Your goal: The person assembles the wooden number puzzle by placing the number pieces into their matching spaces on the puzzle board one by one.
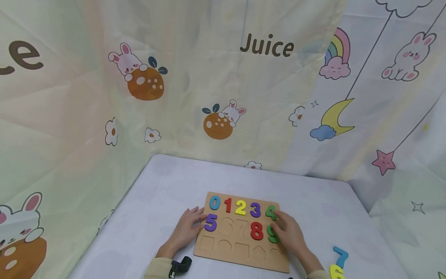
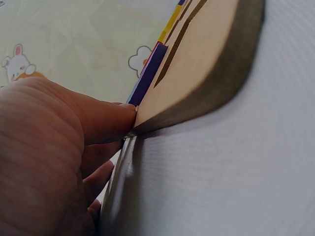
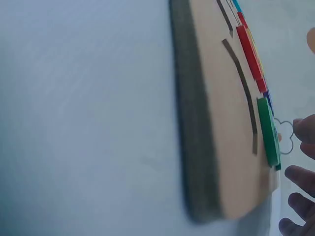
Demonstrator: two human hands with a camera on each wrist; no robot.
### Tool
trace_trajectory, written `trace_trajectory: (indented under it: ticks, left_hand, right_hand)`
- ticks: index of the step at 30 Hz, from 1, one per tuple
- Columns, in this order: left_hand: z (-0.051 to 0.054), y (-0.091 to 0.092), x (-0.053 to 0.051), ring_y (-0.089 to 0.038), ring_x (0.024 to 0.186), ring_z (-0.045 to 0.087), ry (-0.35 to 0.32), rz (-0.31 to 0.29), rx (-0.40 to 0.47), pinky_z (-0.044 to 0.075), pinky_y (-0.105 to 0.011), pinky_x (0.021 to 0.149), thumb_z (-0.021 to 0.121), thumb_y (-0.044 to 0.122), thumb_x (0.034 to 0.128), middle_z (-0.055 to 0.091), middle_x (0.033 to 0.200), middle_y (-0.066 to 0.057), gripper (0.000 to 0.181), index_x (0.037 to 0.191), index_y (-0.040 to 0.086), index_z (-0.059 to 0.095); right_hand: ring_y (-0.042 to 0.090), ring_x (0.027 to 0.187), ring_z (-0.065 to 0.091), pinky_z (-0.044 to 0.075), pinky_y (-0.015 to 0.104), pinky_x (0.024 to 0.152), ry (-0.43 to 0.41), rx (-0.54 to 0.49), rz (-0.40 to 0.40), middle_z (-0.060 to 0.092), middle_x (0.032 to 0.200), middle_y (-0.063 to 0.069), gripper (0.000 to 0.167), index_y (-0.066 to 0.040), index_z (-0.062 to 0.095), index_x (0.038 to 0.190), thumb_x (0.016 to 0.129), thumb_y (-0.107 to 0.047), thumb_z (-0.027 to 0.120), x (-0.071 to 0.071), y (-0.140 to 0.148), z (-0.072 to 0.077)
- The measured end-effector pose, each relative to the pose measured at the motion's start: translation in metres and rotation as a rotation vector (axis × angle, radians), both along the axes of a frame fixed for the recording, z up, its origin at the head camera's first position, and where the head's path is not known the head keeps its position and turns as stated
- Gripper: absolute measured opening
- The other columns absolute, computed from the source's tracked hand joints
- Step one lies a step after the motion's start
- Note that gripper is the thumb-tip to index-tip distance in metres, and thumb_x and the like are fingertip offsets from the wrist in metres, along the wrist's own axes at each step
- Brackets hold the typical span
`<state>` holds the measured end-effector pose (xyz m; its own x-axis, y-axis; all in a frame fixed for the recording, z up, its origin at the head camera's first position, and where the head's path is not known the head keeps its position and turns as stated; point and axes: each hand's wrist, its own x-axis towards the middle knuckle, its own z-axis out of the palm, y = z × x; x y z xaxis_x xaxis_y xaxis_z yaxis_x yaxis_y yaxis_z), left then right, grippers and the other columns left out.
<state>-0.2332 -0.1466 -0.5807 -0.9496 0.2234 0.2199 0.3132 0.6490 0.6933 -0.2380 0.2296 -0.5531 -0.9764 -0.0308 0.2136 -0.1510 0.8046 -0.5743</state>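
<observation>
A wooden number board lies on the table. Blue 0, red 1, yellow 2, purple 3 and green 4 line its top row. Below are purple 5, red 8 and green 9, with bare 6 and 7 outlines between. My left hand touches the board's left edge beside the 5, thumb against the rim. Over the right side my right hand partly covers the 9, its fingers spread and apart from the board.
Right of the board, a blue 7 and a yellow 6 lie on the white table. The bottom row of the board shows bare shape outlines. Printed cloth walls stand around the table.
</observation>
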Motion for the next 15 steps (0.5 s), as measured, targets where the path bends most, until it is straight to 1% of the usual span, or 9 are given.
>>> trace_trajectory:
  ticks: [5,10,15]
  left_hand:
    - [0.0,0.0,0.001,-0.032,0.14,0.037,0.0,-0.003,0.001,0.016,-0.055,0.12,0.068,0.01,0.0893,0.053,0.143,-0.007,0.031,0.12,0.013,0.068]
    - [0.0,0.0,0.0,-0.032,0.141,0.037,-0.005,0.001,-0.007,0.016,-0.054,0.12,0.067,0.011,0.0897,0.053,0.143,-0.006,0.031,0.121,0.013,0.068]
    - [0.0,0.0,-0.001,-0.031,0.141,0.037,0.0,0.002,-0.014,0.016,-0.054,0.12,0.067,0.011,0.0901,0.053,0.143,-0.006,0.031,0.121,0.014,0.068]
  right_hand:
    - [0.041,0.13,0.047,0.036,0.059,0.109,-0.033,-0.013,-0.045,0.057,0.136,0.019,0.045,-0.005,0.057,0.132,0.09,-0.016,0.068,0.009,0.009,-0.002]
    - [0.041,0.133,0.043,0.034,0.059,0.111,-0.089,-0.032,-0.098,0.052,0.14,0.019,0.045,-0.006,0.055,0.134,0.092,-0.017,0.065,0.018,0.018,0.002]
    - [0.041,0.136,0.038,0.032,0.058,0.112,-0.136,0.001,-0.139,0.049,0.143,0.019,0.045,-0.007,0.052,0.136,0.093,-0.017,0.063,0.025,0.026,0.004]
